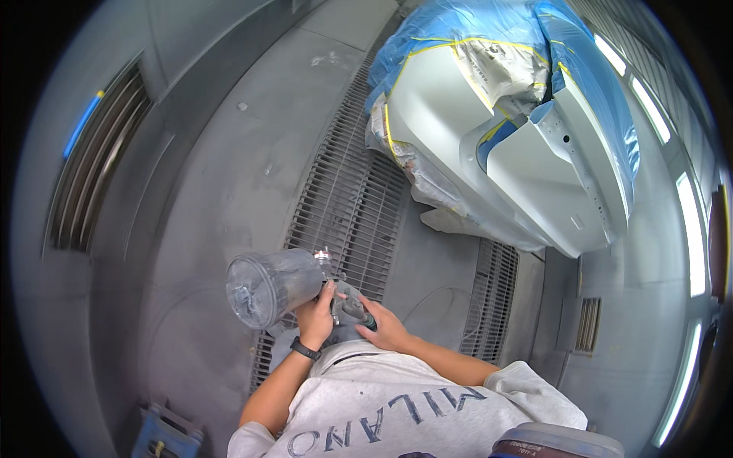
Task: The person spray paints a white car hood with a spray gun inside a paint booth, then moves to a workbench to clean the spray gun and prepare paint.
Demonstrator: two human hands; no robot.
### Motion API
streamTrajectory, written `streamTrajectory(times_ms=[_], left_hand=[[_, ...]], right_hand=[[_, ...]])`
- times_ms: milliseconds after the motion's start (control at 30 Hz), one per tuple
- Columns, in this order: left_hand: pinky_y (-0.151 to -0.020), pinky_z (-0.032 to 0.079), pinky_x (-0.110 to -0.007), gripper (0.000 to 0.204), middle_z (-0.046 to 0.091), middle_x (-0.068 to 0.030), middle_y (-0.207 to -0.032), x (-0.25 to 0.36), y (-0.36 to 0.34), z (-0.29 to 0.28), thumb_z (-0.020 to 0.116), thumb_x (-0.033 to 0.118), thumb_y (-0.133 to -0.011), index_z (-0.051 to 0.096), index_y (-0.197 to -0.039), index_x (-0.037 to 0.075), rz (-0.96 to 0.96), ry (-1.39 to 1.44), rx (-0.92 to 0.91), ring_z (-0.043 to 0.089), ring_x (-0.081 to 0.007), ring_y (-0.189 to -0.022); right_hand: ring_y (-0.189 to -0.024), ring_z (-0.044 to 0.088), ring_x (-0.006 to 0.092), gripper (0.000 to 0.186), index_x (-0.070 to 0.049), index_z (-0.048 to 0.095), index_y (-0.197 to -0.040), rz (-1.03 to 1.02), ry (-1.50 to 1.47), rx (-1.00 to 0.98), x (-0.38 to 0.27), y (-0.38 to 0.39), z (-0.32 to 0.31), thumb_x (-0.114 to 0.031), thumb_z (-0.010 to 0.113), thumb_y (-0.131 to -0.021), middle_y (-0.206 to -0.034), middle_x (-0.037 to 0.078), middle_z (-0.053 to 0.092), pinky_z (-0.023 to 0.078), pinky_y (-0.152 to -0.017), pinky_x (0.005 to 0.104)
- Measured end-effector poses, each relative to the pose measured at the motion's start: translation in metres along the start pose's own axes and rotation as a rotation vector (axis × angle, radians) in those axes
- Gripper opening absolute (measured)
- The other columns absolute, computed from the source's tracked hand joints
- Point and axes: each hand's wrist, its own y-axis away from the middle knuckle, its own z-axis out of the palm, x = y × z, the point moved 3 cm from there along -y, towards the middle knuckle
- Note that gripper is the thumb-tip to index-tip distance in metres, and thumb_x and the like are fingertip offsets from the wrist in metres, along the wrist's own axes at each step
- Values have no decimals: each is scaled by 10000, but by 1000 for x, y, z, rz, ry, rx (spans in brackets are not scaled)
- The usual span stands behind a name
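Observation:
At lower centre I hold a spray gun (345, 301) with a translucent, paint-streaked cup (271, 284) tipped to the left. My left hand (315, 317) is closed on the gun's body just beside the cup, with a dark watch (305, 348) on that wrist. My right hand (382, 328) is closed round the gun's lower end, by a green fitting (369, 320). A thin hose (447, 289) loops over the floor to the right.
Ahead at upper right stands a white-coated car body panel (527, 168) under blue plastic and paper (500, 23) edged with yellow tape. Floor grates (336, 206) run lengthwise. Grey walls with vents (99, 153) and lights (691, 229) enclose me. A blue stand (164, 435) is at lower left.

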Motion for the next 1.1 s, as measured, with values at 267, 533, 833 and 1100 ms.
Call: streamTrajectory(times_ms=[267,533,833,1100], left_hand=[[-769,518,-335,311,721,-93,-878,94,-150,-53,653,257,-992,693,-944,-48,24,84,-31,720,-209,-778],[-750,552,-357,332,695,-113,-954,175,-263,-91,595,290,-981,637,-1075,-26,-115,80,-191,730,-262,-795],[-756,540,-319,326,722,-117,-943,191,-368,-116,573,309,-971,666,-1041,5,-438,-97,-527,736,-245,-860],[-731,554,-331,285,722,-123,-917,185,-442,-131,557,285,-981,662,-1007,22,-472,-213,-667,730,-227,-855]], right_hand=[[-831,690,447,524,-85,473,-1395,75,-119,12,-37,-147,8,-274,676,-950,-881,226,704,539,-725,485],[-736,693,368,501,-143,551,-1388,-191,-116,399,-108,-233,-31,-310,699,-939,-778,152,690,553,-632,440],[-602,675,315,420,-199,625,-1281,249,171,501,-171,-273,-11,-455,646,-949,-688,110,678,544,-541,425],[-616,666,432,404,-129,601,-1220,710,65,487,-198,-245,57,-423,644,-947,-675,182,677,541,-580,526]])
